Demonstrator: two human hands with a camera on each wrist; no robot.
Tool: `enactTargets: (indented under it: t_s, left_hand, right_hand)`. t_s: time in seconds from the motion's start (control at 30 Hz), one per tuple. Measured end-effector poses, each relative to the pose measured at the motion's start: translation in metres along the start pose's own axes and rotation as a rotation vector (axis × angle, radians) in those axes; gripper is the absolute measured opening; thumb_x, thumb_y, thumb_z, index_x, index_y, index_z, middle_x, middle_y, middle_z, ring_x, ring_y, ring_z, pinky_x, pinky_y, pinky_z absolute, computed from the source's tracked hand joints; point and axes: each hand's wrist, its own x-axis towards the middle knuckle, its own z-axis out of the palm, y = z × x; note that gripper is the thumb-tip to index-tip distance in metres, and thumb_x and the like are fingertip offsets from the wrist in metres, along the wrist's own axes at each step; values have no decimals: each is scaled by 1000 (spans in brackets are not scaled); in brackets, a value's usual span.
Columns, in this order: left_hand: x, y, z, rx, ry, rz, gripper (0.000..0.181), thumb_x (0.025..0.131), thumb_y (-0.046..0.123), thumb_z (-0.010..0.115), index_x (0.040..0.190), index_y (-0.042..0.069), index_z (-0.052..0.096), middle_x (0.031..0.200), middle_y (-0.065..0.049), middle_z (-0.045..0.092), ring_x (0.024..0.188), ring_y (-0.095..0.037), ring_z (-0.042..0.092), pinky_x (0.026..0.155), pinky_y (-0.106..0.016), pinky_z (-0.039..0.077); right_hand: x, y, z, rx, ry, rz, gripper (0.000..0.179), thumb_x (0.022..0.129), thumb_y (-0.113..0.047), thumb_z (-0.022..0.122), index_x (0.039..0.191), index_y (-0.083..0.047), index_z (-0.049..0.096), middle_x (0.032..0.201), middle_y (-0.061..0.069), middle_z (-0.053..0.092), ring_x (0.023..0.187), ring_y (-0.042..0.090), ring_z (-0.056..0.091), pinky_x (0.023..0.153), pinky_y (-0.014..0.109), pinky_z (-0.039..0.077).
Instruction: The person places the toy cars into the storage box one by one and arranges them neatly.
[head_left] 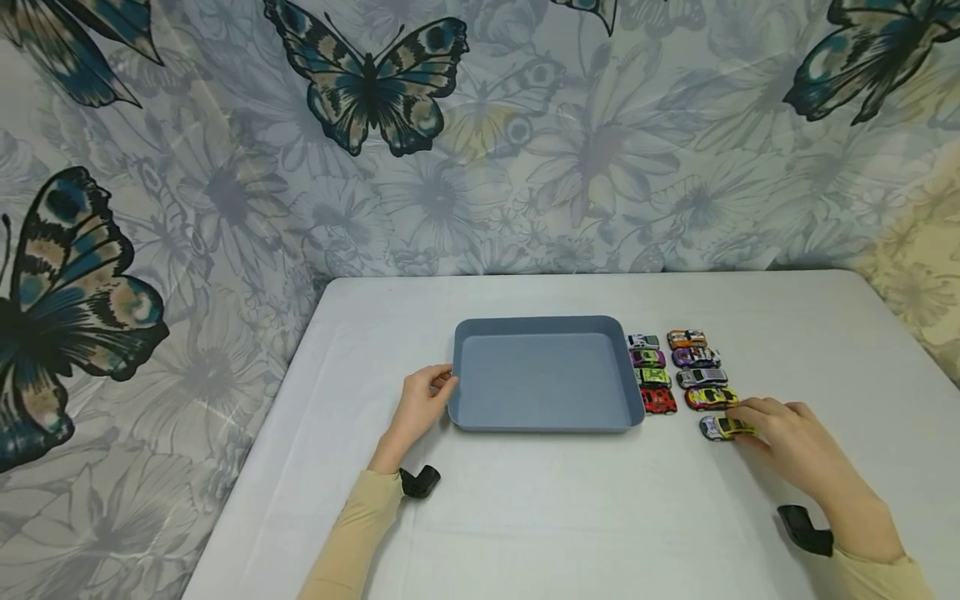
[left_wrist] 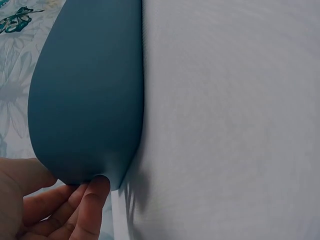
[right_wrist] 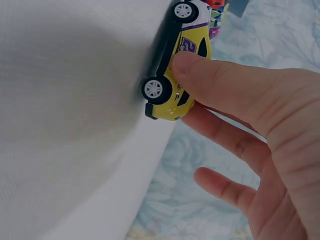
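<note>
A grey-blue rectangular tray point(head_left: 547, 375) lies flat on the white table. At its left end my left hand point(head_left: 427, 400) holds the rim, and the left wrist view shows the thumb and curled fingertips against the tray's end wall point(left_wrist: 90, 110). My right hand point(head_left: 787, 442) pinches a yellow and white toy car point(right_wrist: 187, 55) between thumb and fingers, low over the table. This car point(head_left: 716, 428) is at the near end of a column of toy cars, just in front of a yellow and red toy car point(head_left: 705, 398).
Right of the tray, several small toy cars stand in two columns. A red toy car point(head_left: 659, 402) is nearest in the column along the tray's edge, and an orange toy car point(head_left: 686, 338) is farthest in the other. Butterfly-patterned fabric point(head_left: 450, 208) hangs behind the table point(head_left: 525, 517).
</note>
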Motion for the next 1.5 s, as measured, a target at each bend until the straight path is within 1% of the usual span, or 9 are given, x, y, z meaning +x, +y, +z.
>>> enactTargets:
  t_s: [0.13,0.2,0.37,0.43,0.73,0.9,1.1,1.27,1.5]
  left_hand:
    - [1,2,0,-3,0,-4,28,91,9,59,113,-9,61,91,-14,64,79,-19,61,66,-24,53]
    - [2,3,0,-12,-3,-7,29,92,9,59,113,-10,61,92,-14,64,79,-19,61,66,-24,53]
    - [2,3,0,-20,-10,-9,29,92,9,58,114,-10,60,92,-14,64,79,-19,61,66,-24,53]
    - [1,2,0,-15,-9,-6,29,92,9,58,114,-10,60,92,-14,64,79,-19,60,67,-24,53]
    - [1,1,0,0,-5,0,29,92,9,58,113,-10,60,91,-14,64,79,-19,61,67,-25,53]
    - [1,1,-1,1,-20,-6,30,92,9,58,115,-10,60,92,-14,65,79,-19,61,67,-24,53]
    - [0,0,-2,2,-18,3,30,92,9,59,115,-10,60,92,-14,64,79,-19,61,67,-24,53]
    - [-1,1,-3,-6,-23,-2,30,92,9,58,115,-9,59,92,-14,64,79,-19,61,67,-24,53]
    - [-1,1,-3,-20,-26,-15,30,92,9,59,116,-8,59,94,-13,64,80,-19,62,68,-23,52]
  right_hand:
    - [2,1,-4,-9,22,-35,35,52,0,77,85,-3,68,86,14,65,80,34,60,61,51,42]
    - [4,1,-6,-15,41,-53,21,73,-21,74,84,-4,68,85,13,64,78,32,60,59,50,42]
    - [13,-3,-12,-16,79,-83,79,93,-58,10,82,-5,68,82,10,64,74,30,60,56,45,41]
    - [17,-5,-14,-12,82,-93,80,93,-58,9,82,-4,68,82,10,64,73,30,60,56,45,41]
    - [42,-10,-21,-3,95,-150,75,92,-55,16,85,-2,69,83,12,64,75,31,60,56,47,43]
    - [59,-15,-26,9,82,-180,51,89,-47,46,88,-2,69,85,11,64,77,30,61,59,47,45]
    - [86,-29,-29,34,93,-220,76,93,-56,16,90,-1,69,88,12,65,76,29,61,60,45,46]
    - [108,-41,-24,42,88,-260,30,76,-25,75,90,0,68,87,11,64,76,27,61,62,43,48]
    - [135,-58,-9,85,70,-285,32,64,-7,82,92,-1,70,86,9,64,77,24,61,65,41,50]
